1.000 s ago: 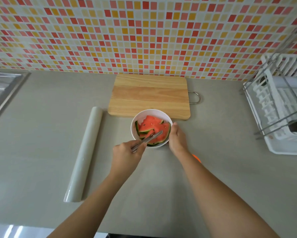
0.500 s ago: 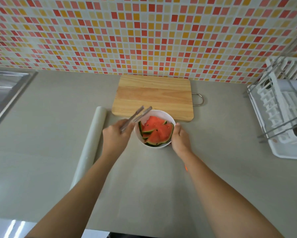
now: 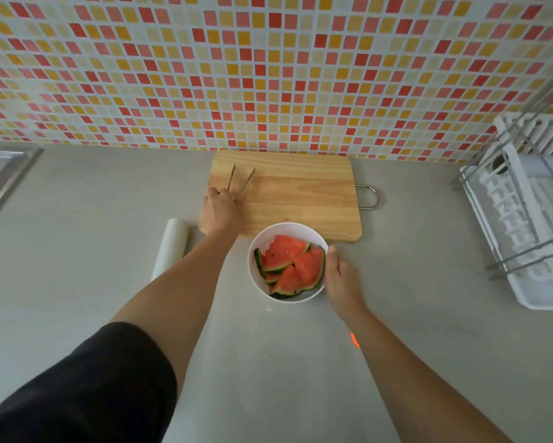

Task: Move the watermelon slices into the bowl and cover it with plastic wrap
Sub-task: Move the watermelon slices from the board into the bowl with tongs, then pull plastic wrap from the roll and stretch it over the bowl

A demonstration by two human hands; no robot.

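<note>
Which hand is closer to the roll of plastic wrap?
Left. The left hand, holding tongs over the board, is just right of the far end of the roll; the right hand holds the right side of the bowl, farther off.

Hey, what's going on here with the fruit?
The watermelon slices lie in the white bowl, which the right hand holds at its rim. The left hand holds tongs over the wooden cutting board. The roll of plastic wrap lies untouched on the counter; the bowl is uncovered.
</note>
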